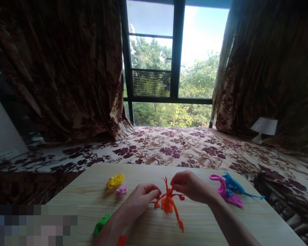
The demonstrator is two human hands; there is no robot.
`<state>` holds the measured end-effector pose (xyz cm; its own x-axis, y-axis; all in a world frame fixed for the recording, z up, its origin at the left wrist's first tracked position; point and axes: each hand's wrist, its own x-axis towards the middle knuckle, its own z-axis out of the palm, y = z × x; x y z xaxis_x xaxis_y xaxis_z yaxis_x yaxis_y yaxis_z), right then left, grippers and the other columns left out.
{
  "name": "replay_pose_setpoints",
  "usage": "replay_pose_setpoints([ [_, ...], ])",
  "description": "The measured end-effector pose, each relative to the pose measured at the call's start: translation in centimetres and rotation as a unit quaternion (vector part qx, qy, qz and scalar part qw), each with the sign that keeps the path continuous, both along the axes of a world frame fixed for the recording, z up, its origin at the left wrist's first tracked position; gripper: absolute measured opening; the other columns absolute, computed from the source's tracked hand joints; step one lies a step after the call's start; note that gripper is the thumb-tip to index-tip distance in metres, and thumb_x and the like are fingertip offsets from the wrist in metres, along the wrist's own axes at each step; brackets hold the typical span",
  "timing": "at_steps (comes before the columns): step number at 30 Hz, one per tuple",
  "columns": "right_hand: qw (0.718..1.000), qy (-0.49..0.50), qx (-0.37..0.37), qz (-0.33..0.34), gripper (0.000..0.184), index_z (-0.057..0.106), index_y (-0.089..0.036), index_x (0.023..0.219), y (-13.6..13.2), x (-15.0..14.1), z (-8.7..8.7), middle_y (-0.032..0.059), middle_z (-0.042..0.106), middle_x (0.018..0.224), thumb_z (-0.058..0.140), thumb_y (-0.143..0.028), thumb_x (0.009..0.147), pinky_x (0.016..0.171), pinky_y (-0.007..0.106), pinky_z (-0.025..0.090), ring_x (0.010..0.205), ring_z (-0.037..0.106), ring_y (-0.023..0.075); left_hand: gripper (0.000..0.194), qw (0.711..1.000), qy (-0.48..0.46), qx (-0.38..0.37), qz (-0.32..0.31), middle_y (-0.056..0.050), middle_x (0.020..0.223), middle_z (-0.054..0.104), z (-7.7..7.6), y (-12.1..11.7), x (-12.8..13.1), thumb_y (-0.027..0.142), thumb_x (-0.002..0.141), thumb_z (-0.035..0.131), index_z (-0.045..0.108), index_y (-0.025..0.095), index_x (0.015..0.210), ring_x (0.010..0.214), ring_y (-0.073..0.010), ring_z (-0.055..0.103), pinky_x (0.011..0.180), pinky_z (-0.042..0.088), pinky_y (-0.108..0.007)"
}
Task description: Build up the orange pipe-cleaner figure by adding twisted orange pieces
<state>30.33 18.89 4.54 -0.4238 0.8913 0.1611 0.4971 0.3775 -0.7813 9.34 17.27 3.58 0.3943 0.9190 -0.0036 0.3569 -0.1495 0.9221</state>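
Observation:
An orange pipe-cleaner figure [168, 201] with thin limbs lies in the middle of the light wooden table [190, 229]. My left hand [141, 198] pinches one of its side limbs with closed fingers. My right hand [188, 185] is closed in a pinch on the figure's upper part. Both forearms reach in from the lower edge.
A yellow twisted piece [115, 180] and a small pink one [122, 190] lie left of the hands. Pink [224, 191] and blue [234, 186] figures lie at the right. Green [101, 224] and red [122, 240] bits sit near my left forearm. A floral bedspread [169, 143], window and lamp [264, 128] lie beyond.

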Motion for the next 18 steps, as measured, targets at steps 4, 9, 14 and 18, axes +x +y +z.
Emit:
replay_pose_setpoints([
  [4, 1.0, 0.001, -0.004, 0.003, 0.018, 0.067, -0.016, 0.081, 0.1, 0.0, 0.0, -0.0002, 0.064, 0.065, 0.051, -0.02, 0.073, 0.048, 0.017, 0.039, 0.055, 0.053, 0.0091, 0.027, 1.0, 0.005, -0.001, -0.015, -0.001, 0.078, 0.067, 0.3, -0.3, 0.1, 0.031, 0.078, 0.044, 0.066, 0.016, 0.081, 0.077, -0.0178, 0.056, 0.069, 0.039, -0.025],
  [9, 1.0, -0.003, 0.002, -0.004, 0.019, 0.066, -0.017, 0.085, 0.1, 0.3, 0.0, 0.0006, 0.065, 0.069, 0.052, -0.02, 0.073, 0.05, 0.018, 0.041, 0.058, 0.056, 0.0103, 0.031, 0.999, -0.006, -0.037, 0.012, -0.003, 0.096, 0.068, 0.2, -0.6, 0.4, 0.035, 0.078, 0.048, 0.065, 0.019, 0.098, 0.091, -0.0215, 0.058, 0.079, 0.04, -0.029],
  [14, 1.0, -0.006, 0.017, -0.002, 0.019, 0.067, -0.018, 0.084, -0.3, 0.6, 0.5, 0.0002, 0.065, 0.069, 0.052, -0.019, 0.072, 0.051, 0.019, 0.041, 0.059, 0.055, 0.0102, 0.036, 0.997, -0.057, -0.056, -0.008, 0.0, 0.103, 0.067, 1.4, -1.2, 1.0, 0.042, 0.078, 0.05, 0.062, 0.023, 0.106, 0.1, -0.0207, 0.056, 0.084, 0.039, -0.027],
  [18, 1.0, -0.005, 0.018, 0.0, 0.018, 0.066, -0.017, 0.082, -0.4, 0.4, 0.6, -0.0001, 0.064, 0.067, 0.05, -0.017, 0.073, 0.05, 0.018, 0.04, 0.058, 0.055, 0.0096, 0.037, 0.994, -0.073, -0.075, -0.02, -0.001, 0.107, 0.066, 1.6, -1.6, 1.3, 0.04, 0.076, 0.054, 0.061, 0.024, 0.109, 0.099, -0.0208, 0.057, 0.081, 0.042, -0.027],
])
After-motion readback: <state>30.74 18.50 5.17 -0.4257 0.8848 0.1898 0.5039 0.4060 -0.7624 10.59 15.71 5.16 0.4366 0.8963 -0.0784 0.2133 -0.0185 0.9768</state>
